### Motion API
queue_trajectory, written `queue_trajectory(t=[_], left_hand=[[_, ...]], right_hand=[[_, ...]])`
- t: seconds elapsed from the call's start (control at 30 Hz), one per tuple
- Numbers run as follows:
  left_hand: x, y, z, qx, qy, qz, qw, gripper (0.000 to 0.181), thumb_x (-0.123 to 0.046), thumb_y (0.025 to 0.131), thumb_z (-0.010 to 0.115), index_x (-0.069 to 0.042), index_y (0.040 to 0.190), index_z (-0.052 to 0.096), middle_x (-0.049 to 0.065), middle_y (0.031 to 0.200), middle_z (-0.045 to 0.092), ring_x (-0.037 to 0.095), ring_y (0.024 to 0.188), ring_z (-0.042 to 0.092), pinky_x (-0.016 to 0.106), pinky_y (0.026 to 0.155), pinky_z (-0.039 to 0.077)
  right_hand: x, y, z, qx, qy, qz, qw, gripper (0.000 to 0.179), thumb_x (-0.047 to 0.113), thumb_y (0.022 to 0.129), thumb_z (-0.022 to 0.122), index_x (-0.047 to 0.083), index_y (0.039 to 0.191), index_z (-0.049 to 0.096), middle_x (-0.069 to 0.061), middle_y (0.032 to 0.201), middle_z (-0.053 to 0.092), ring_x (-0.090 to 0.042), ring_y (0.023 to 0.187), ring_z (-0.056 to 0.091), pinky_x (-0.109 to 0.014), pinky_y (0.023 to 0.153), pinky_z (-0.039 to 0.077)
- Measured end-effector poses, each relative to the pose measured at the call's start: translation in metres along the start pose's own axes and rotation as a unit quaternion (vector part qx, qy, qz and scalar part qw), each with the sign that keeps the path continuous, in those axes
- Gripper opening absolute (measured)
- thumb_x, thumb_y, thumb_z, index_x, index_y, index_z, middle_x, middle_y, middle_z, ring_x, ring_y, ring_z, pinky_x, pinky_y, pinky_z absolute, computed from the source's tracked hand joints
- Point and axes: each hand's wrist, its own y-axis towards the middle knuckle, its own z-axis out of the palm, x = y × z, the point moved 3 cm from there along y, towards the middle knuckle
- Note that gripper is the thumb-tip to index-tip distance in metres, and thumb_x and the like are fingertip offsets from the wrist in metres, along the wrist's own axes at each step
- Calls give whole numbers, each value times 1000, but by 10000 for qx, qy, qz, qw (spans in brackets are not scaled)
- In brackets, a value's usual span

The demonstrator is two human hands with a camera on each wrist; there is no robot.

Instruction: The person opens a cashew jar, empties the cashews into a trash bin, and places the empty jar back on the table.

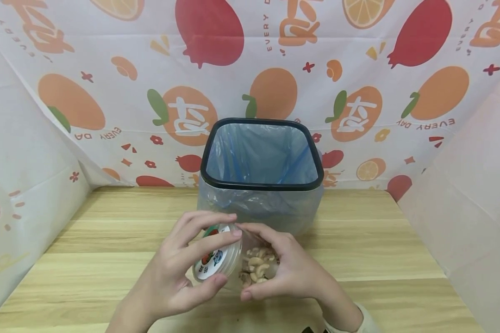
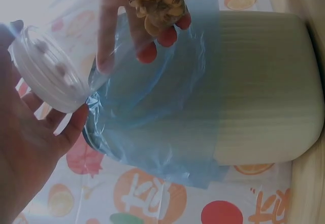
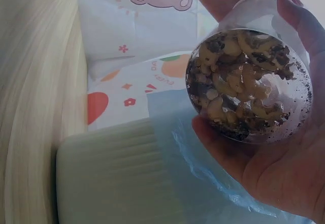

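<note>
In the head view, lower centre, the left hand (image 1: 177, 266) curls round the labelled lid (image 1: 215, 260); the right hand (image 1: 293, 270) grips the clear jar (image 1: 248, 241) of nuts (image 1: 258, 267); left wrist view, the lid sits upper left; right wrist view, the jar sits upper right.

The head view is bright and evenly lit, the counter (image 1: 108, 259) grain plain and the blue liner (image 1: 262, 152) glinting; the left wrist view is dimmer and hazy, its upper left corner washed out by glare; the right wrist view is dim too, brightest at upper right, with white reflections on the jar (image 3: 249, 84); both wrist views look soft in detail.
</note>
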Motion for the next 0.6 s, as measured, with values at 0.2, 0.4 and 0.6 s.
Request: queue_trajectory(t=[0.2, 0.4, 0.6], left_hand=[[1, -2, 2, -234, 306, -327, 9987, 38, -39, 97, 61, -10, 121, 69, 15, 122, 63, 26, 109, 52, 24, 92, 42], [3, -4, 4, -417, 562, -672, 9953, 37, -41, 96, 60, -12, 118, 71, 13, 120, 64, 25, 102, 51, 20, 84, 38], [3, -4, 3, -294, 464, -689, 9961, 43, -45, 95, 60, -13, 122, 69, 13, 123, 63, 25, 105, 52, 21, 86, 39]], right_hand=[[1, 1, 5, -288, -465, -85, 9985, 95, 28, 68, 94, 23, 148, 43, 5, 137, 60, -15, 118, 63, -34, 99, 53], [0, 0, 7, -646, -1082, 15, 9920, 99, 37, 66, 94, 29, 149, 41, 10, 145, 53, -12, 126, 59, -33, 104, 49], [-1, 0, 6, -634, -1085, 87, 9920, 98, 39, 67, 93, 30, 149, 41, 11, 144, 54, -12, 126, 59, -33, 105, 49]])
